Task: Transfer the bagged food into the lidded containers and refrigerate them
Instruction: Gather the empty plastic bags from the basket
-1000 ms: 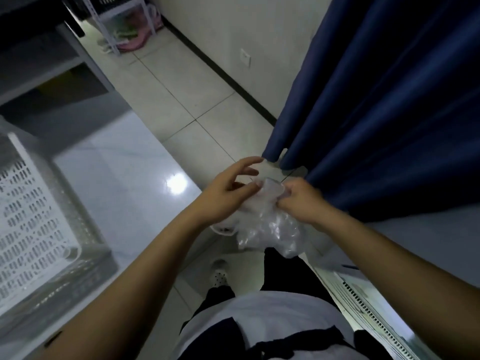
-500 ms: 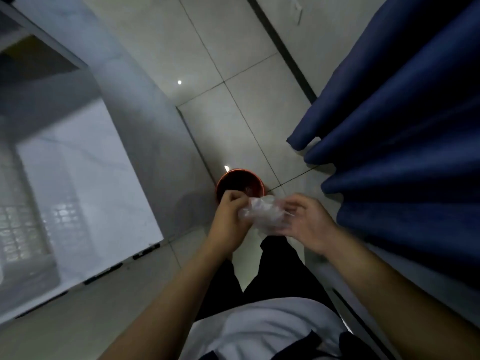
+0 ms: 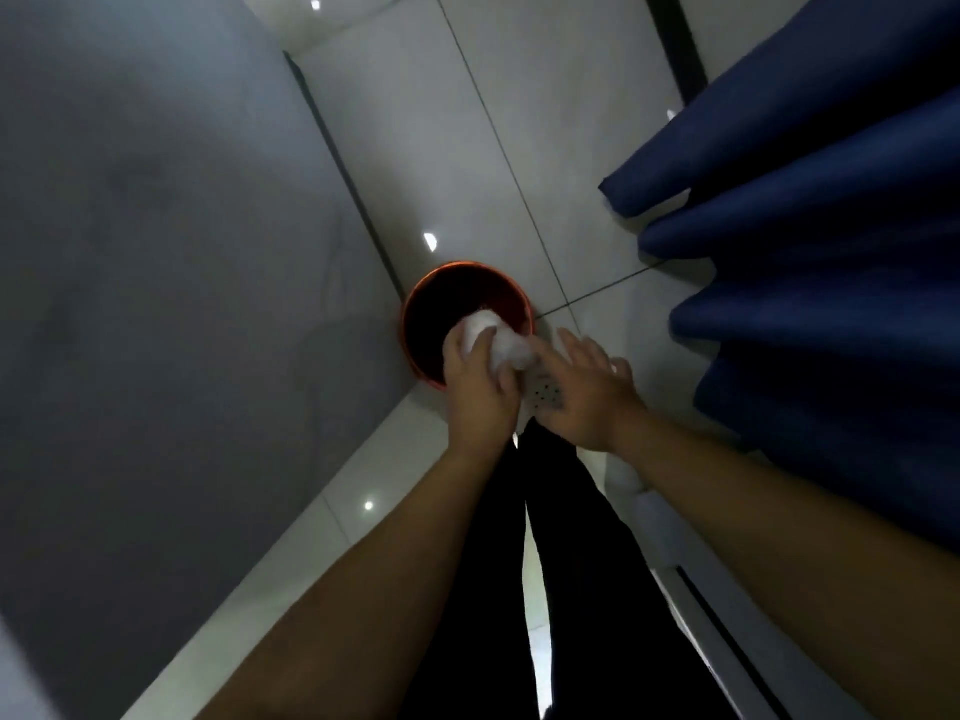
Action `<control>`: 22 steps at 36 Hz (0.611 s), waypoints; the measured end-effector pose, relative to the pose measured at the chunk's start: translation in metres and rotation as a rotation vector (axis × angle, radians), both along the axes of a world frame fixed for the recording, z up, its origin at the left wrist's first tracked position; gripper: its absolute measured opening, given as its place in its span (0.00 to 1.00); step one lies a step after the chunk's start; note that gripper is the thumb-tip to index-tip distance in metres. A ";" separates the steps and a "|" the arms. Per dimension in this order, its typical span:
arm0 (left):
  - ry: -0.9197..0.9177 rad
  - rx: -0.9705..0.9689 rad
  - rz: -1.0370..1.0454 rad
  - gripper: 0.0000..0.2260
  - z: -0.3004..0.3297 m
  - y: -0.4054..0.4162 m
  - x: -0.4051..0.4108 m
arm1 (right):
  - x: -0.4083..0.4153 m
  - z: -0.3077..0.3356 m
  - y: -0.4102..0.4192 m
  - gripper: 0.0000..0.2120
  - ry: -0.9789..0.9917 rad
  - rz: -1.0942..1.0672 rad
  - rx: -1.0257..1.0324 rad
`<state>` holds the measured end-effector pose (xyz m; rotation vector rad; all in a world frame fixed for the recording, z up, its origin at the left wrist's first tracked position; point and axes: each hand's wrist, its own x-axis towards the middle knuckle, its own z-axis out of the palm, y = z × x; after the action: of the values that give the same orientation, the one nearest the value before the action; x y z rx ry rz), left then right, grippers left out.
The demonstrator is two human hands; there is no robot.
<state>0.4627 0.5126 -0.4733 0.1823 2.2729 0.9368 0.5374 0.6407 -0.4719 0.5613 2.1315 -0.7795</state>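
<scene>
My left hand [image 3: 475,392] is clenched around the crumpled clear plastic bag [image 3: 498,340]; my right hand [image 3: 582,392], at 3 o'clock of it, has its fingers spread, holding nothing. The wad sits over the orange-rimmed bin [image 3: 415,324]. I judge this is bag disposal; next, let go. Half a second ago both hands pinched it.

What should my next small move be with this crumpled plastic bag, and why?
Probably open the left hand and let the crumpled plastic bag drop. It looks balled up and is held right over the open orange bin on the floor, while the right hand is already spread open beside it.
</scene>
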 end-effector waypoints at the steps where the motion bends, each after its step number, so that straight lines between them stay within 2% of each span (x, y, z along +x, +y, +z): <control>1: 0.032 -0.035 -0.035 0.21 -0.022 -0.003 -0.002 | 0.001 -0.016 -0.001 0.42 -0.010 -0.013 0.011; 3: 0.075 -0.104 -0.074 0.25 -0.066 -0.007 -0.008 | 0.002 -0.048 -0.003 0.42 -0.021 -0.014 0.031; 6: 0.062 -0.229 -0.136 0.35 -0.128 -0.018 -0.013 | 0.004 -0.094 -0.007 0.42 -0.007 -0.006 0.051; 10: -0.046 -0.415 -0.343 0.44 -0.205 -0.022 -0.010 | 0.005 -0.150 -0.009 0.40 0.043 0.007 0.069; 14: -0.213 -0.521 -0.394 0.43 -0.266 -0.021 -0.011 | 0.005 -0.201 -0.006 0.39 0.023 -0.007 0.050; 22: -0.261 -0.584 -0.453 0.40 -0.340 -0.022 -0.023 | 0.020 -0.263 0.006 0.38 -0.013 0.066 0.056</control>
<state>0.4397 0.4907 -0.8133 0.2794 2.0375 0.0472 0.5578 0.6464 -0.7347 0.5216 2.1542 -0.6793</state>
